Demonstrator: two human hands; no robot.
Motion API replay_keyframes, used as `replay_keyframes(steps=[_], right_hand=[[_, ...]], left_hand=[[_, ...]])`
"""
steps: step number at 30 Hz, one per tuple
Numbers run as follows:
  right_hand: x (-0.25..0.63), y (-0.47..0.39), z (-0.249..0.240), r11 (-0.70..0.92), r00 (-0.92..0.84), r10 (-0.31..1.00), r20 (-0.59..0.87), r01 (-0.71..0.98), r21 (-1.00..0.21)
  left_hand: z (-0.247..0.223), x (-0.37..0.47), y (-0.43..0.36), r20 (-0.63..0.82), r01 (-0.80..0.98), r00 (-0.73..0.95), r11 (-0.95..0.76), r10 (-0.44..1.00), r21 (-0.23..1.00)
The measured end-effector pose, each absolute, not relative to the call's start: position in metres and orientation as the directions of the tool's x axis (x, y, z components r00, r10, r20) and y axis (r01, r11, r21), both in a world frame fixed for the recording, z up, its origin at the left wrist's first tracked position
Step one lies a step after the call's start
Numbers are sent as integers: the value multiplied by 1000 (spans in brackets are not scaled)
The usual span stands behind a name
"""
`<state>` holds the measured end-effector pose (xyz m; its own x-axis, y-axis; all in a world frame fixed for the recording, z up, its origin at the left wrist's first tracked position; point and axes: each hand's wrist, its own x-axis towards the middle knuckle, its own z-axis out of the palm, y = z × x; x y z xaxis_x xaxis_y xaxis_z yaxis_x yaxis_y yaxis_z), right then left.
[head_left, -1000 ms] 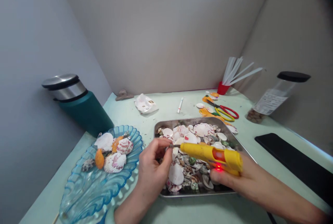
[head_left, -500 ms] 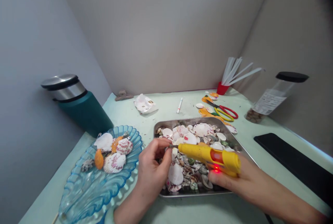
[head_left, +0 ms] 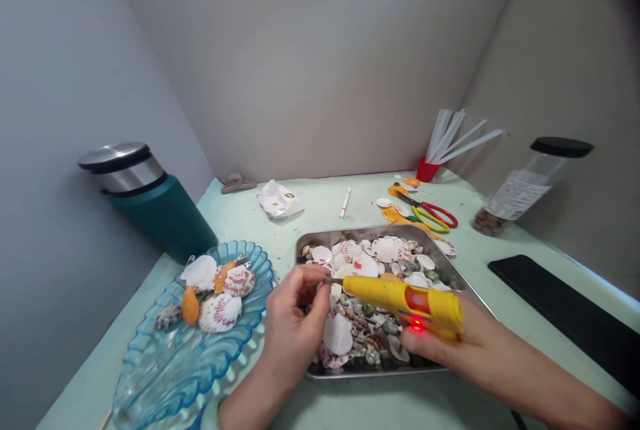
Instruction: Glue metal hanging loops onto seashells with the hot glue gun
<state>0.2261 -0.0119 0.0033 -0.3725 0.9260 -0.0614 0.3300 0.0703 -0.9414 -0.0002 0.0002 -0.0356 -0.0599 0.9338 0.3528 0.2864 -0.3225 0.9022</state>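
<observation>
A yellow hot glue gun (head_left: pixel 380 291) with a glowing red light is gripped in my right hand (head_left: pixel 445 343), its nozzle pointing left. My left hand (head_left: pixel 300 310) is closed in a pinch at the nozzle tip; what its fingertips hold is too small and hidden to make out. Both hands are over a metal tray (head_left: pixel 467 281) full of mixed seashells (head_left: pixel 338 335). To the left, a blue scalloped glass dish (head_left: pixel 165 377) carries several shells (head_left: pixel 220 313), white, orange and pink-striped, at its far end.
A teal bottle (head_left: pixel 163 217) stands behind the dish. Crumpled packaging (head_left: pixel 277 200) and a white marker (head_left: pixel 345 203) lie at the back. Scissors (head_left: pixel 435 215) rest by orange shells, near a red cup (head_left: pixel 428 170) of glue sticks. At right are a jar (head_left: pixel 520 190) and a black flat object (head_left: pixel 565 317).
Almost nothing differs. Both hands and the glue gun keep the same place, with the nozzle still at my left fingertips.
</observation>
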Motion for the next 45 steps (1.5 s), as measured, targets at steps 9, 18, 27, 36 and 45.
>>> replay_keyframes(steps=[9, 18, 27, 36, 45], right_hand=[[229, -13, 0, 49, -308, 949, -63, 342, -938], [229, -12, 3, 45, -330, 941, -74, 339, -940], [223, -12, 11, 60, -432, 897, -89, 319, -946], [237, -8, 2, 74, -364, 929, -68, 363, -929], [236, -5, -5, -105, -384, 918, -98, 4, -994]], left_hand=[[-34, 1, 2, 332, 247, -69, -307, 941, 919], [-36, 0, 1, 343, 253, -68, -316, 937, 914], [-33, 1, 1, 337, 261, -72, -308, 939, 915], [-31, 2, 1, 304, 201, -95, -280, 948, 939], [-32, 1, 2, 264, 175, -85, -247, 961, 953]])
